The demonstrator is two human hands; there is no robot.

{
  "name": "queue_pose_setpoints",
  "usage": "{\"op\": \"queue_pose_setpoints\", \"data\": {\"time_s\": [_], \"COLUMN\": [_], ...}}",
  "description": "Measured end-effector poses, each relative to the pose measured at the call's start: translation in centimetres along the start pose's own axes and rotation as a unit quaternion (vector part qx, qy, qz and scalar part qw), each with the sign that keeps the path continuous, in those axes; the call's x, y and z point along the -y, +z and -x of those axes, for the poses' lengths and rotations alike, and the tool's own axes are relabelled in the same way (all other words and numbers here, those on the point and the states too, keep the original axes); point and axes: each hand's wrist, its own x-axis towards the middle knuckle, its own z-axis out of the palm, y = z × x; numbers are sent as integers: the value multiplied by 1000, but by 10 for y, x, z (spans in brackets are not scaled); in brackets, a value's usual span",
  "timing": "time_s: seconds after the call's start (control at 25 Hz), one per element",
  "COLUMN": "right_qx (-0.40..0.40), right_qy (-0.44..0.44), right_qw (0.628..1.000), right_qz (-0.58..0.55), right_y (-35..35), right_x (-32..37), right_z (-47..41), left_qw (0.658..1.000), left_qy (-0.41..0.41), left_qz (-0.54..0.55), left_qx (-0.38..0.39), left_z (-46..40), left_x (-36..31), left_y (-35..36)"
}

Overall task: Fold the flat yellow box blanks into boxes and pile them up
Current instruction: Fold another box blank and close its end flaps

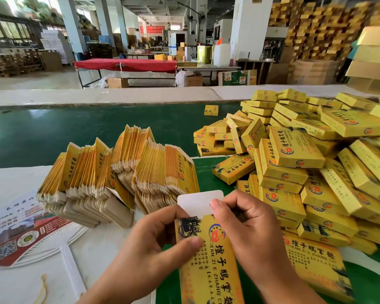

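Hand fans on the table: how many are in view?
1. The printed hand fan lies flat on the white sheet at the left, in front of the flat blanks. Others could be hidden under the blanks or the box pile.

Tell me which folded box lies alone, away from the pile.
The small box on the green belt, beyond the pile; no other box touches it.

A packaging factory hall: stacked cartons [320,29], wooden pallets [13,62], and a green conveyor belt [75,132].
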Motion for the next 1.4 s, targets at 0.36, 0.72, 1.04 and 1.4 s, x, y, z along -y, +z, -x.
{"op": "queue_pose_setpoints", "data": {"time_s": [0.36,0.72,1.04,1.4], "right_qx": [63,173,153,144], "right_qy": [-2,129,99,107], "right_qw": [998,968,970,971], "right_qz": [-13,-130,-160,-155], "right_y": [0,-4,-4,-4], "right_x": [-2,-6,-5,-4], "right_z": [-2,-5,-6,-7], "left_qw": [989,993,990,986], "left_qy": [57,5,-7,3], "left_qz": [-83,89,128,137], "left_qx": [-107,-79,-58,-96], "left_z": [-3,-6,-5,-2], "left_x": [1,-3,-6,-4], "left_y": [-5,-11,-8,-4]}}
